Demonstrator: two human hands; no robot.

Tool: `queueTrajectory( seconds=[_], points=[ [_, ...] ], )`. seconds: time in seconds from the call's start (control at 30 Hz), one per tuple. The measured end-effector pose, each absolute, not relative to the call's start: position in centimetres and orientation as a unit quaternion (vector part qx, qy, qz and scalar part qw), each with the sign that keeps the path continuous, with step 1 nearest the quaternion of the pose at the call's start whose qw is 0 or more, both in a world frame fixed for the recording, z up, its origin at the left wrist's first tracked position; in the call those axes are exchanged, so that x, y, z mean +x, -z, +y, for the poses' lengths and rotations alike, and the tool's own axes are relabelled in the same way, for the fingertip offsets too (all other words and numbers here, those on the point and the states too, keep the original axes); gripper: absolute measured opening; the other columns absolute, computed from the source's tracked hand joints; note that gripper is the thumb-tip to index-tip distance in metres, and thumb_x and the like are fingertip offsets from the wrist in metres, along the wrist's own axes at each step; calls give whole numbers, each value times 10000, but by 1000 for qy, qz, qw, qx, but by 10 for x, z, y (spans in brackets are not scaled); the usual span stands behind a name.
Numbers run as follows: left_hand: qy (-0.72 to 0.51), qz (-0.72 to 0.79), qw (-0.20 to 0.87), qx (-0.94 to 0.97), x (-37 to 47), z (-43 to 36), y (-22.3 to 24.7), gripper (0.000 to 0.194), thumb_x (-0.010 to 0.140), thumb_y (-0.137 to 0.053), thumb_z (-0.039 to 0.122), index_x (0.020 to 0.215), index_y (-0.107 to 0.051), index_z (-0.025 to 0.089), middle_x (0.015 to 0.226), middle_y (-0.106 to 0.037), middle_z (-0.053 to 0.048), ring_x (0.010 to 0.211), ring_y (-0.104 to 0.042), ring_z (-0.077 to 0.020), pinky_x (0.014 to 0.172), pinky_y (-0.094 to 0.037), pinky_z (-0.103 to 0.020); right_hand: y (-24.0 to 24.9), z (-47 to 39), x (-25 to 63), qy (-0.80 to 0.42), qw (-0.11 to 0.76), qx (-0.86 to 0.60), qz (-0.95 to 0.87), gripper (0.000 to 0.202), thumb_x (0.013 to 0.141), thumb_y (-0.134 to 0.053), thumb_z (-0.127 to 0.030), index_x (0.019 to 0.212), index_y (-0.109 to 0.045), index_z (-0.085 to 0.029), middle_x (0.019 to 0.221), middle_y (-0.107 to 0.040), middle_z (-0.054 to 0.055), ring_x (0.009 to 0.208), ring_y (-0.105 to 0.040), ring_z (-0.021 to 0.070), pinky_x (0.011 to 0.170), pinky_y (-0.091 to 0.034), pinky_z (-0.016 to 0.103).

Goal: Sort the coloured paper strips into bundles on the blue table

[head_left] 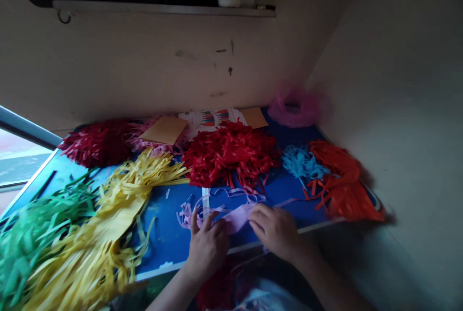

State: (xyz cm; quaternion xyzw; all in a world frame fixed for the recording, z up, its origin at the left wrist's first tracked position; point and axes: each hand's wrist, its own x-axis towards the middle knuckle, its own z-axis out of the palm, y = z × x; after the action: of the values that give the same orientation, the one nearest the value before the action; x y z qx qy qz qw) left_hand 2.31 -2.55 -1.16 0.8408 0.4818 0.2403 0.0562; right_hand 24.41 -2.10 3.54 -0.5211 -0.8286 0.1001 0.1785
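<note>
A small strip of lilac tissue paper [237, 218] with cut fringe lies near the blue table's front edge, between my two hands. My left hand [209, 241] rests over its left part, fingers apart and touching the paper. The fringe's loose strands curl out beyond those fingertips. At the strip's right end my right hand [275, 231] is closed, fingers curled together on the paper. Just behind lies a large heap of red fringed paper [231, 152]. To the left, a long bunch of yellow fringed paper [119, 217] stretches over the table's front edge.
Green fringe [47, 226] covers the left side of the blue table [162, 224]. Blue fringe [304, 161] and orange-red fringe [343, 181] lie at right. Dark red fringe [99, 142], a brown card [164, 130] and pink netting [292, 106] sit along the wall. A shelf [162, 8] hangs above.
</note>
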Motion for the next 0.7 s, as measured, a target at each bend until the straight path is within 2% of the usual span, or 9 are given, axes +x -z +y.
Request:
queueTrajectory(
  seconds=[0.13,0.27,0.33,0.4,0.53,0.7],
  points=[
    [-256,489,55,832,24,-26,9,137,828,-617,183,828,-717,277,900,-763,36,1099,-616,-275,1169,-32,-631,-36,-30,233,-64,146,-472,-867,265,866,-628,-233,1131,-623,-245,1136,-688,29,784,-627,199,674,-407,326],
    [-292,490,45,820,27,-26,12,110,838,-613,225,835,-715,266,871,-763,33,1043,-637,-273,1165,-62,-628,-3,-21,233,2,189,-458,-868,82,874,-617,-158,905,-657,-221,991,-725,-1,682,-604,164,626,-381,314],
    [-301,491,29,817,28,-25,16,105,852,-609,244,852,-712,263,867,-761,30,1025,-642,-268,1164,-76,-621,9,-17,234,29,236,-455,-858,125,889,-593,-127,821,-647,-218,915,-731,-20,670,-601,155,622,-374,310],
    [-297,492,13,818,28,-25,20,118,870,-597,232,875,-710,263,860,-758,31,1014,-644,-257,1164,-82,-612,14,-15,234,30,253,-449,-856,128,900,-582,-132,842,-651,-222,913,-731,-25,671,-600,155,625,-373,314],
    [-301,479,-5,825,24,-24,24,171,891,-572,185,887,-716,276,841,-753,42,1002,-642,-235,1168,-79,-596,12,-10,234,19,231,-429,-873,158,899,-580,-148,1008,-668,-222,972,-731,2,679,-603,164,627,-380,319],
    [-299,482,36,823,10,-25,20,208,904,-567,218,946,-732,339,863,-738,28,964,-625,-215,1147,-149,-537,13,6,249,-89,198,-426,-878,133,838,-648,-122,807,-705,-238,819,-718,-18,732,-632,150,641,-397,269]
  ],
)
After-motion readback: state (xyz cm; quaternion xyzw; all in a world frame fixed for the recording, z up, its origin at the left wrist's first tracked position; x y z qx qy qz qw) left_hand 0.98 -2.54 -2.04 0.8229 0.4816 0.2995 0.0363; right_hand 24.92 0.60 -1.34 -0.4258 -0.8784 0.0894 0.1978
